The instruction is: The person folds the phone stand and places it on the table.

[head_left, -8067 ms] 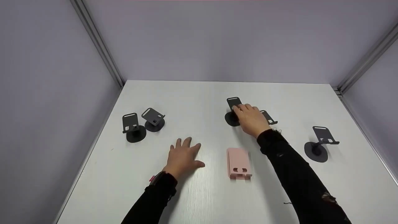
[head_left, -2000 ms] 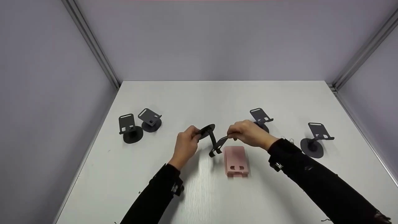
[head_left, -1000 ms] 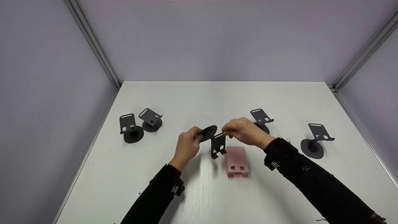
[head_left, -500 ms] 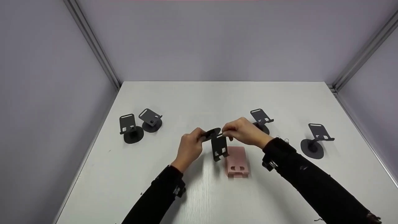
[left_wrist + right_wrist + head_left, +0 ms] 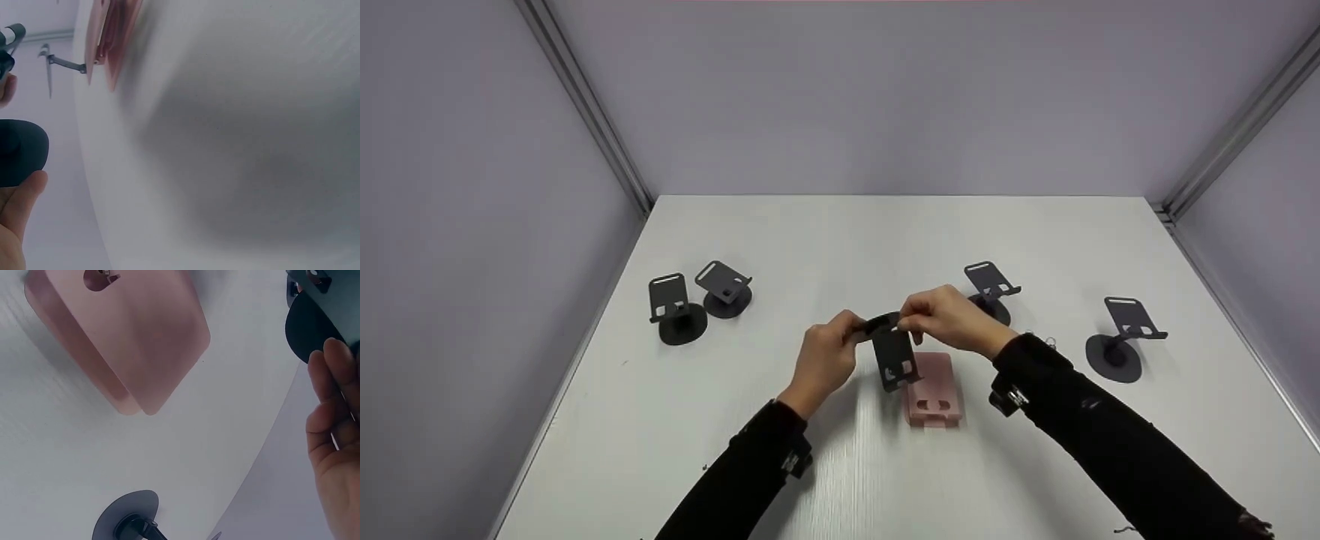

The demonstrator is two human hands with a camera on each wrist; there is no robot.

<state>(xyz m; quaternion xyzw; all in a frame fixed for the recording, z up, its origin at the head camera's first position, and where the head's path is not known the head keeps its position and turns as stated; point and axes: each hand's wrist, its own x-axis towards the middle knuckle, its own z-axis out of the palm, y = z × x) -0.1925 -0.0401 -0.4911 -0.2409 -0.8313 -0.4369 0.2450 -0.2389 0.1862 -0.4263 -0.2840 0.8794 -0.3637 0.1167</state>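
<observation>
A black phone stand [image 5: 893, 358] is held above the table between both hands in the head view. My left hand [image 5: 826, 360] pinches its round base [image 5: 25, 149], thumb showing along the rim in the left wrist view. With fingertips at the top edge of its plate, my right hand [image 5: 949, 319] pinches the stand from the other side. The plate hangs tilted, its lipped end down. Just below and right of it, a pink folded phone stand [image 5: 934, 390] lies on the table, partly covered by the black one.
Two black phone stands [image 5: 679, 311] [image 5: 726, 289] stand on the left of the white table [image 5: 810, 232]. Behind my right hand is another black stand [image 5: 990, 281], and one more stand [image 5: 1117, 349] is at the far right. Grey panels [image 5: 840, 97] enclose the table's back and sides.
The black stand came from the back right into both hands. Over the last second its plate has turned to face upward more, and my left hand has shifted slightly right with the base.
</observation>
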